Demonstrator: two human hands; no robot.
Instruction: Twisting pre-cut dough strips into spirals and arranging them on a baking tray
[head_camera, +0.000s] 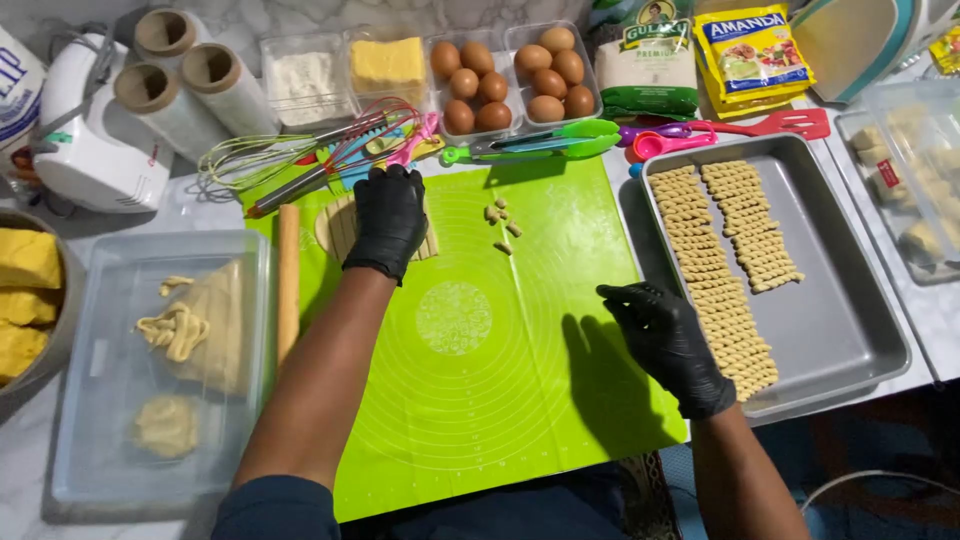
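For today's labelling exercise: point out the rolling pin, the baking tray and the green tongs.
rolling pin (288, 280), head view, middle of its wooden shaft
baking tray (840, 320), head view, bare part of its floor
green tongs (560, 141), head view, middle of the arms

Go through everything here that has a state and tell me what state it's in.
left hand: gloved, pressing flat on the cut dough sheet
right hand: gloved, empty, at the baking tray edge
baking tray: partly filled with twisted dough sticks
egg boxes: open, full
rolling pin: lying idle
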